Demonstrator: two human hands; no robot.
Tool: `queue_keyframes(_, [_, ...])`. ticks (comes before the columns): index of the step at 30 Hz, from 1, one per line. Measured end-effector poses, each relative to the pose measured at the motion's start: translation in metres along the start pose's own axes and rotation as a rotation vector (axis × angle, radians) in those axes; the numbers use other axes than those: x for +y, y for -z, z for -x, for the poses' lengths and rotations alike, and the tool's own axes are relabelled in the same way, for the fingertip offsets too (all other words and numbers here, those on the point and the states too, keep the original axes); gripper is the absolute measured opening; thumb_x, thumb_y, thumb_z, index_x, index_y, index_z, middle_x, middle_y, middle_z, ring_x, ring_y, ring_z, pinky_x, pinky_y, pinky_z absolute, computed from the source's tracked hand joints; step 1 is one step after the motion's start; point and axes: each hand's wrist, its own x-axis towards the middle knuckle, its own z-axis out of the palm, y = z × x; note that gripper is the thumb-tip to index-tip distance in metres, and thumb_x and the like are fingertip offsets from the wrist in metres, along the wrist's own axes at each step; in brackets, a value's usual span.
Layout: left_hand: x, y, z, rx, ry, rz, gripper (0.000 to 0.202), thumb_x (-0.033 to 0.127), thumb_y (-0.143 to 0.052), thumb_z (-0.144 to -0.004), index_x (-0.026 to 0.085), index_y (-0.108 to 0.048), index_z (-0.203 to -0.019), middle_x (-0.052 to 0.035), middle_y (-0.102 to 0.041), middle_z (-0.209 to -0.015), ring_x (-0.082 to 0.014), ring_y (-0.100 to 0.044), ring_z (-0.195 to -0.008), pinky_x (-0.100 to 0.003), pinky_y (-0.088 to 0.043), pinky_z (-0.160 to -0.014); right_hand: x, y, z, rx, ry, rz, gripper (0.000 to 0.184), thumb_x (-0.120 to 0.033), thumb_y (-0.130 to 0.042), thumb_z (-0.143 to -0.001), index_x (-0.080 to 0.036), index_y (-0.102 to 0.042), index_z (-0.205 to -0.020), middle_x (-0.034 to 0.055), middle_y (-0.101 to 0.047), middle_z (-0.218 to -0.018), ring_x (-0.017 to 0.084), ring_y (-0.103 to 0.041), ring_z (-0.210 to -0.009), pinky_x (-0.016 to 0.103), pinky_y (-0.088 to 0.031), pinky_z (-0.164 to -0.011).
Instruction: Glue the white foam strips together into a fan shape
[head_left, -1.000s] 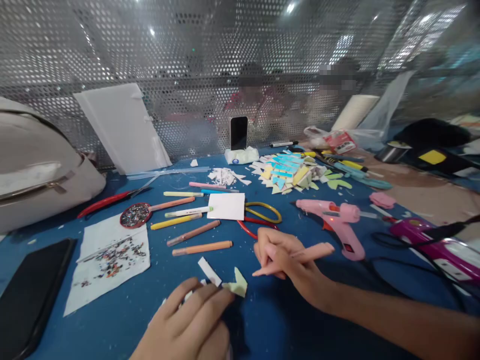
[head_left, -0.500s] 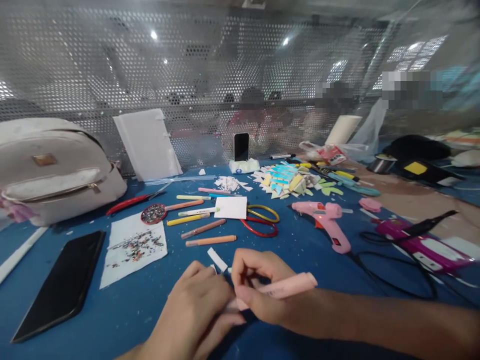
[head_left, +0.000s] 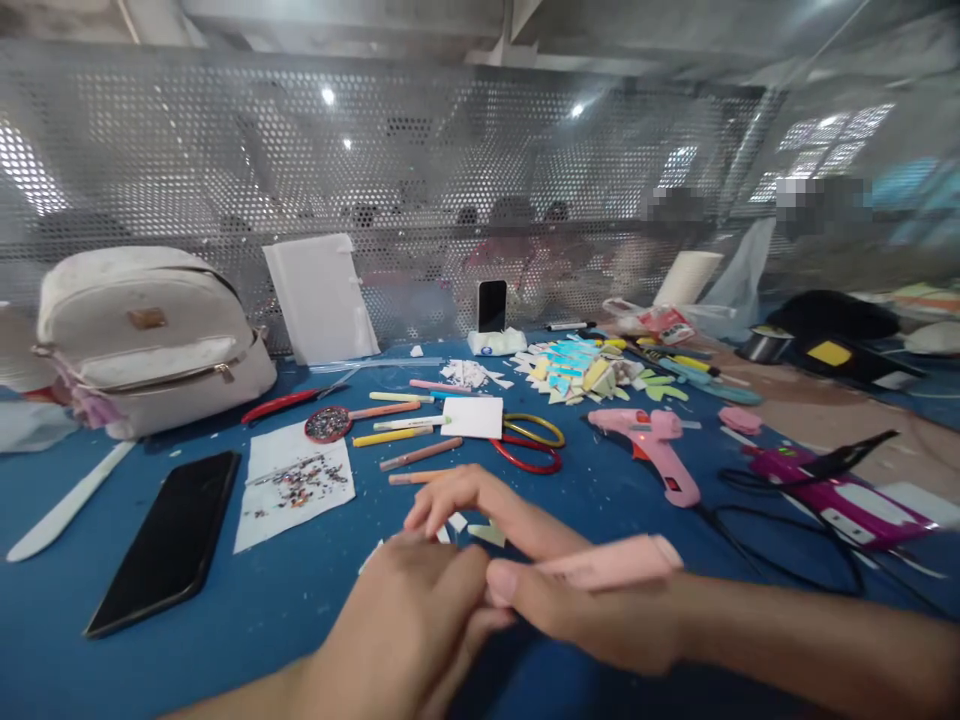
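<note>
My right hand (head_left: 525, 575) grips a pale pink marker (head_left: 611, 562) between thumb and palm, while its other fingers stretch forward over the blue table (head_left: 300, 600). My left hand (head_left: 409, 635) is curled, back upward, pressed against the right thumb at the marker's left end. What its fingers hold is hidden. Small white scraps (head_left: 456, 522) and a pale green foam scrap (head_left: 489, 535) lie just beyond my fingertips.
A pink glue gun (head_left: 660, 450), red and yellow scissors (head_left: 529, 445) and several markers (head_left: 405, 435) lie ahead. A black phone (head_left: 169, 540), glitter on paper (head_left: 296, 485) and a white bag (head_left: 150, 340) are left. Coloured foam bits (head_left: 577, 365) and a purple device (head_left: 847, 495) are right.
My right hand carried the pink marker down to my left hand, and the two now touch. The right fingers have stretched out. The view has tilted up.
</note>
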Motion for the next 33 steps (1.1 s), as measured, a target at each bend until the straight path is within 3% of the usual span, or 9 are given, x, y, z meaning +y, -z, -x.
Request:
queue_keyframes(3, [-0.028, 0.032, -0.003, -0.019, 0.063, -0.242, 0.041, 0.034, -0.016, -0.108, 0.022, -0.052, -0.092, 0.0001, -0.063, -0.072, -0.0164, -0.056, -0.061, -0.028, -0.039, -0.057, 0.011, 0.026, -0.008, 0.015, -0.059, 0.052, 0.040, -0.043, -0.062, -0.091, -0.020, -0.052, -0.123, 0.0113, -0.044, -0.140, 0.025, -0.040, -0.136, 0.043, -0.035, -0.112])
queue_keyframes(5, [-0.058, 0.051, -0.003, -0.029, 0.158, -0.336, 0.033, 0.030, -0.023, -0.107, 0.020, -0.053, -0.096, -0.0007, -0.062, -0.073, -0.0182, -0.055, -0.064, -0.029, -0.039, -0.060, 0.023, 0.041, -0.014, 0.115, -0.064, 0.159, 0.038, -0.041, -0.058, -0.094, -0.021, -0.048, -0.126, 0.0112, -0.046, -0.141, 0.023, -0.044, -0.132, 0.041, -0.038, -0.110])
queue_keyframes(7, [-0.090, 0.062, -0.003, -0.059, 0.234, -0.416, 0.029, 0.030, -0.031, -0.106, 0.019, -0.055, -0.094, -0.0033, -0.064, -0.078, -0.0197, -0.057, -0.069, -0.030, -0.040, -0.062, 0.034, 0.052, -0.020, 0.188, -0.144, 0.425, 0.033, -0.033, -0.049, -0.099, -0.021, -0.042, -0.129, 0.0122, -0.047, -0.140, 0.020, -0.050, -0.125, 0.038, -0.044, -0.103])
queue_keyframes(9, [-0.119, 0.064, -0.004, -0.118, 0.269, -0.483, 0.028, 0.029, -0.037, -0.104, 0.018, -0.060, -0.094, -0.0030, -0.062, -0.079, -0.0202, -0.058, -0.074, -0.032, -0.043, -0.068, 0.042, 0.057, -0.029, 0.146, -0.212, 0.672, 0.032, -0.028, -0.050, -0.097, -0.019, -0.045, -0.127, 0.0137, -0.049, -0.138, 0.022, -0.052, -0.122, 0.036, -0.046, -0.098])
queue_keyframes(12, [-0.147, 0.054, -0.006, -0.181, 0.291, -0.558, 0.018, 0.030, -0.054, -0.100, 0.015, -0.063, -0.096, -0.0023, -0.064, -0.091, -0.0182, -0.062, -0.085, -0.037, -0.050, -0.081, 0.051, 0.056, -0.047, 0.007, -0.211, 0.807, 0.031, -0.032, -0.060, -0.093, -0.018, -0.056, -0.120, 0.0141, -0.058, -0.129, 0.027, -0.054, -0.117, 0.036, -0.046, -0.092])
queue_keyframes(17, [-0.157, 0.034, -0.009, -0.256, 0.284, -0.603, 0.020, 0.032, -0.060, -0.097, 0.015, -0.064, -0.105, -0.0049, -0.066, -0.104, -0.0198, -0.065, -0.096, -0.042, -0.054, -0.087, 0.067, 0.046, -0.074, -0.163, -0.180, 1.010, 0.038, -0.049, -0.060, -0.093, -0.011, -0.065, -0.100, 0.0161, -0.068, -0.105, 0.029, -0.059, -0.097, 0.038, -0.044, -0.084])
queue_keyframes(22, [-0.157, 0.032, -0.008, -0.277, 0.301, -0.602, 0.020, 0.031, -0.061, -0.097, 0.015, -0.065, -0.107, -0.0056, -0.067, -0.107, -0.0202, -0.065, -0.098, -0.042, -0.055, -0.088, 0.080, 0.046, -0.087, -0.290, -0.225, 1.139, 0.014, -0.026, -0.065, -0.080, -0.012, -0.067, -0.079, 0.0112, -0.068, -0.082, 0.023, -0.059, -0.076, 0.032, -0.039, -0.064])
queue_keyframes(27, [-0.166, 0.038, -0.010, -0.217, 0.372, -0.572, 0.021, 0.033, -0.061, -0.097, 0.015, -0.064, -0.107, -0.0057, -0.067, -0.106, -0.0201, -0.066, -0.097, -0.042, -0.055, -0.087, 0.086, 0.045, -0.092, -0.372, -0.277, 1.198, 0.020, -0.024, -0.068, -0.071, -0.011, -0.069, -0.085, 0.0120, -0.069, -0.081, 0.023, -0.060, -0.073, 0.030, -0.035, -0.059])
queue_keyframes(33, [-0.174, 0.054, -0.015, -0.067, 0.444, -0.437, 0.022, 0.033, -0.059, -0.098, 0.015, -0.064, -0.109, -0.0056, -0.067, -0.106, -0.0193, -0.066, -0.094, -0.041, -0.056, -0.085, 0.072, 0.050, -0.099, -0.397, -0.317, 1.201, 0.013, -0.019, -0.060, -0.081, -0.012, -0.069, -0.088, 0.0124, -0.071, -0.086, 0.021, -0.061, -0.072, 0.030, -0.034, -0.059])
